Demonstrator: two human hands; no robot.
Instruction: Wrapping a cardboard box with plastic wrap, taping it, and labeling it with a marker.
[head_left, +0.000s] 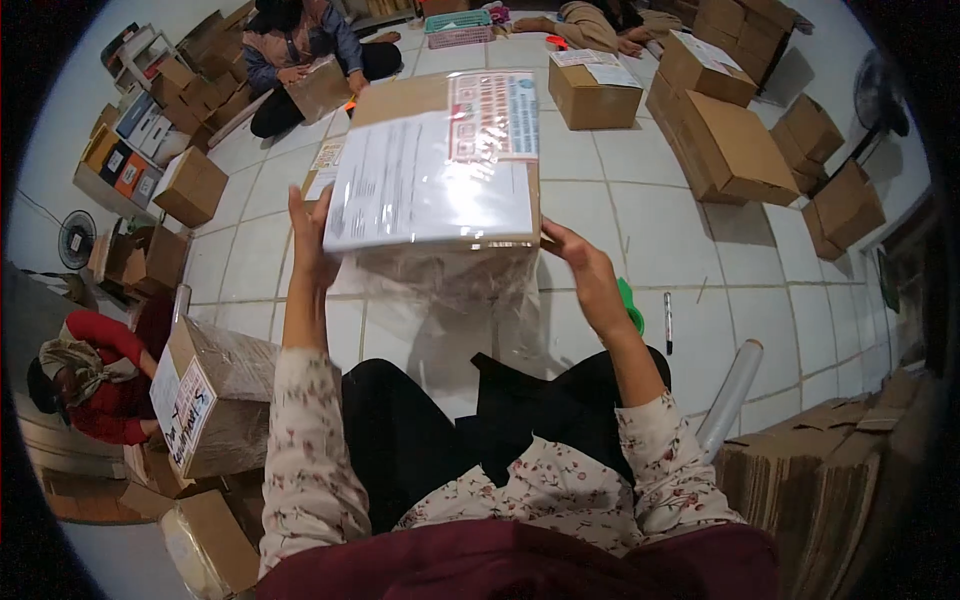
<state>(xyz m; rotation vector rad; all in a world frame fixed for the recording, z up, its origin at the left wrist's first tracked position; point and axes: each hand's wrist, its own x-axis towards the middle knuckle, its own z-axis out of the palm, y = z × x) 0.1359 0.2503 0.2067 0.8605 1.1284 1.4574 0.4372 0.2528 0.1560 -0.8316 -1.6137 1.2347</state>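
A cardboard box wrapped in shiny clear plastic film is held up between my two hands, over the floor in front of my crossed legs. On its upper face lie a white printed sheet and a red-and-blue printed label. My left hand presses the left side, thumb and fingers pointing up. The right hand supports the lower right corner with its fingertips. Beneath the near edge the film looks loose and wrinkled. Part of another labelled box shows behind it on the left.
A green tape dispenser, a marker and a film roll lie to my right, near stacked flat cardboard. A wrapped box stands left, beside a person in red. Another person handles a box ahead.
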